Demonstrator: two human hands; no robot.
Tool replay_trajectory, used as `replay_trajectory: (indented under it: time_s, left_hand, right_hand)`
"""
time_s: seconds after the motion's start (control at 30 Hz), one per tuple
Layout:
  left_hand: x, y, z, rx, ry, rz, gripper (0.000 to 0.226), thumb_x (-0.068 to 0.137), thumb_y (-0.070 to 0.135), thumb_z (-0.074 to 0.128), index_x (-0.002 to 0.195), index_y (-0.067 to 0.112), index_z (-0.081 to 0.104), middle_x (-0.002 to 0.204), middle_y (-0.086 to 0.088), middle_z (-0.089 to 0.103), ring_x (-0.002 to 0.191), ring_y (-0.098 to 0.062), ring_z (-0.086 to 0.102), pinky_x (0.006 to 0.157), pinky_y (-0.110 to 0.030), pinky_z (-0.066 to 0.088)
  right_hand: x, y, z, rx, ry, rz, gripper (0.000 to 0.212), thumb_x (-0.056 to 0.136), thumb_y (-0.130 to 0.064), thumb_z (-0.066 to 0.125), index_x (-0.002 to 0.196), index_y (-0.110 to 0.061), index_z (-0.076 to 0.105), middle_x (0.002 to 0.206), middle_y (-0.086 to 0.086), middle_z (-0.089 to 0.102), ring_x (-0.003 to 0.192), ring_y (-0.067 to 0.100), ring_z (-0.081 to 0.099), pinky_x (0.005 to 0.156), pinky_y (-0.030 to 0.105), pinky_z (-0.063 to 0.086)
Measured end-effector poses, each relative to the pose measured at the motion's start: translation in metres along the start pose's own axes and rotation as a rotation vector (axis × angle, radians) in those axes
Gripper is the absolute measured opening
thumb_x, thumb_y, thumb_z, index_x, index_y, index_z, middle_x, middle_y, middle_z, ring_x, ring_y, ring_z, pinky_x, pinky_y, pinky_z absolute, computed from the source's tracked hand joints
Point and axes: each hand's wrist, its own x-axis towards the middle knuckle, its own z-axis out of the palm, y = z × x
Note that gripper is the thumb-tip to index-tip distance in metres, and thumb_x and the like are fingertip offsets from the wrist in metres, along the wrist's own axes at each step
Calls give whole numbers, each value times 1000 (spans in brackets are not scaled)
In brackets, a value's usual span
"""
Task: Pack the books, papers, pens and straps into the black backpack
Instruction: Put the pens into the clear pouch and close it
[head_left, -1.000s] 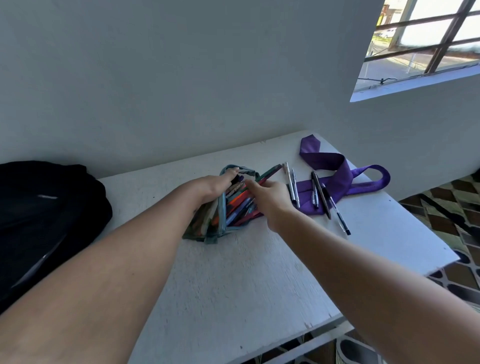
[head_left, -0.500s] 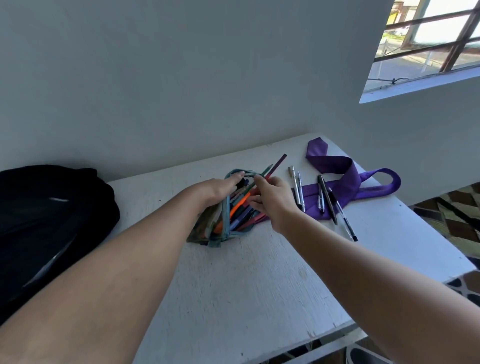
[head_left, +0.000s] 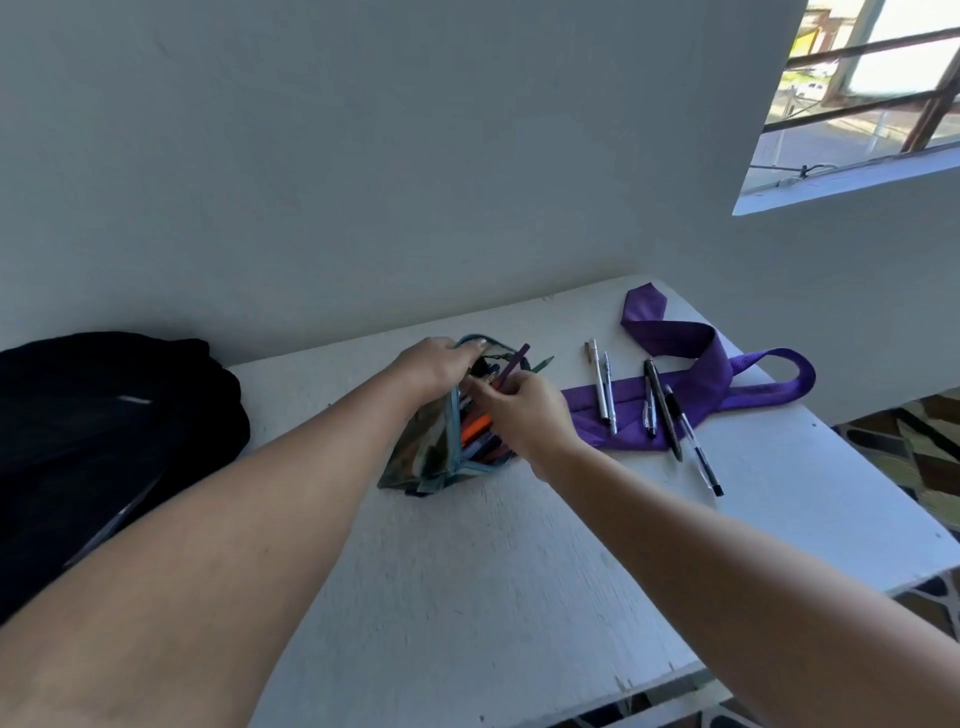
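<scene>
A pencil case (head_left: 423, 452) with a teal zip lies in the middle of the white table (head_left: 467, 582), full of coloured pens. My left hand (head_left: 436, 366) grips its top rim and holds it open. My right hand (head_left: 524, 410) pinches a dark purple pen (head_left: 511, 366) and a green one at the case's mouth, their tips sticking up and out. To the right, several loose pens (head_left: 660, 410) lie across a purple strap (head_left: 696, 374). The black backpack (head_left: 98, 447) sits at the table's left end.
A plain wall stands right behind the table. A barred window (head_left: 872, 93) is at the upper right. The table's right and front edges drop off to a patterned tile floor (head_left: 914, 441).
My right hand has lifted the purple and green pens more upright at the case's mouth. The left hand has stayed on the case's rim. The view has shifted slightly.
</scene>
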Motion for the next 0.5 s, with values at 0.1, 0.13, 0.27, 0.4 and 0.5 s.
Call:
replay_trajectory:
  time_s: [0.1,0.13,0.27,0.4,0.5]
  left_hand:
    - [3,-1,1,30,39,49,53,101,60,44,121,16,67,133,-9,62,120,-28,56,103,-39,46]
    - [4,0,1,37,37,60,54,101,60,45,120,16,68,132,-8,62,119,-27,56,101,-38,46]
    - [4,2,4,58,21,86,49,101,59,45,108,17,69,113,-7,66,106,-26,59,83,-33,43]
    - [2,2,4,50,29,75,53,102,56,47,76,10,56,78,-15,56,77,-29,55,59,-31,29]
    - [2,1,4,56,31,96,52,102,57,47,89,8,62,105,-15,61,92,-28,62,64,-32,32]
  right_hand:
    - [2,1,-12,-76,150,-62,32,99,-56,59,103,-24,62,103,4,61,76,10,59,65,28,44]
    - [4,3,-15,-41,159,-62,30,100,-54,57,112,-27,62,114,6,53,80,10,58,70,27,44]
    - [14,10,-16,-111,178,-53,33,103,-48,55,126,-25,65,126,9,50,87,14,54,85,27,42]
    - [17,15,-15,-151,186,-67,32,102,-46,61,121,-21,69,121,5,54,85,10,55,77,24,42]
    - [22,16,-10,-85,222,-91,24,95,-43,71,104,-21,72,121,4,56,92,14,63,78,25,50]
